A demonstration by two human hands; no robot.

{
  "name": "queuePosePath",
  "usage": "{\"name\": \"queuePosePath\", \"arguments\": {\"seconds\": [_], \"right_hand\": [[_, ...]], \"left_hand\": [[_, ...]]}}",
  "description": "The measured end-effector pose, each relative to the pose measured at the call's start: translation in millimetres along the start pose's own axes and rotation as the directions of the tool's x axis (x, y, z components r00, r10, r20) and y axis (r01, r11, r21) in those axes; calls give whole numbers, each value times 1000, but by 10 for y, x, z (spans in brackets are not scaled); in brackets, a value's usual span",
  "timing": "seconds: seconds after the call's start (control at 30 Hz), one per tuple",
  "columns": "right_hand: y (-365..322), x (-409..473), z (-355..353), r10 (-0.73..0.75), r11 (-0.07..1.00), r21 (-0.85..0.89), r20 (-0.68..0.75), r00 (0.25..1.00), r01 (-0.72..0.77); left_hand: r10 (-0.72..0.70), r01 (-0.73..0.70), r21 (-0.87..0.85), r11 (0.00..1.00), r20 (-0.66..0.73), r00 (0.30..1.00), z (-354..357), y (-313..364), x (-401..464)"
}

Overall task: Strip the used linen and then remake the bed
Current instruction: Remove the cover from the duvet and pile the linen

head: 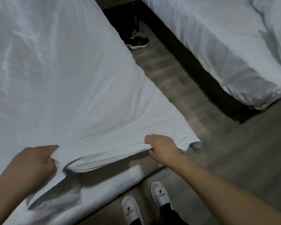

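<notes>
A white sheet [68,88] lies spread over the bed on the left, wrinkled, with its near edge lifted off the mattress [104,185]. My left hand [34,163] grips that edge at the lower left. My right hand [161,148] grips the same edge further right, near the bed's foot corner. Between the hands the hem sags in a fold, and the sheet's corner [193,142] hangs past the mattress over the floor.
A second bed [217,46] with white linen stands at the upper right on a dark base. A wood-look floor aisle [177,82] runs between the beds, with a black shoe [138,42] in it. My feet in white slippers [159,194] stand at the bed's foot.
</notes>
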State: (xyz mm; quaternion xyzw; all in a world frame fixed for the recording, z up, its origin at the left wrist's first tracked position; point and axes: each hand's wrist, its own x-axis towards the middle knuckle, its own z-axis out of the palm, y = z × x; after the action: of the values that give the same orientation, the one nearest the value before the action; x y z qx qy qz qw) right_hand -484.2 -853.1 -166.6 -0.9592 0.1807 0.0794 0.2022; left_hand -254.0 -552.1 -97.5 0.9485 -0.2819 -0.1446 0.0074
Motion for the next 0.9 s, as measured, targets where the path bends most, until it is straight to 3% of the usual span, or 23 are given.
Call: {"name": "queuePosePath", "arguments": {"seconds": [0.07,0.13,0.3,0.37,0.43,0.5,0.57,0.67,0.77,0.9], "right_hand": [[159,-82,355,96,994,-71,223,970,-82],[177,-155,526,147,989,-36,288,946,-143],[-190,-340,599,-93,950,311,240,966,14],[-370,-377,666,-144,934,355,279,950,38],[-373,-370,747,-119,984,172,427,896,48],[-255,-416,796,79,994,-111,593,801,-16],[-178,-512,784,217,975,-178,620,754,-134],[-379,-629,573,200,979,-83,552,810,-185],[-855,-665,301,119,991,0,464,878,-134],[-1664,-710,106,-16,997,80,419,908,-19]], "left_hand": [[-83,-3,319,948,257,963,291,-359,-64],[-90,-121,427,896,442,893,559,-442,-237],[30,-306,457,835,517,855,725,-215,-564],[-50,-318,482,816,607,793,886,-142,-560],[-183,-330,531,780,698,692,1039,-67,-494],[-244,-282,542,792,703,668,1208,36,-395],[-269,-157,504,849,668,694,1295,264,-390],[-167,7,252,968,620,766,1206,595,-617],[-68,36,90,995,384,921,951,639,-980],[-52,56,-34,998,115,992,831,210,-1506]]}}
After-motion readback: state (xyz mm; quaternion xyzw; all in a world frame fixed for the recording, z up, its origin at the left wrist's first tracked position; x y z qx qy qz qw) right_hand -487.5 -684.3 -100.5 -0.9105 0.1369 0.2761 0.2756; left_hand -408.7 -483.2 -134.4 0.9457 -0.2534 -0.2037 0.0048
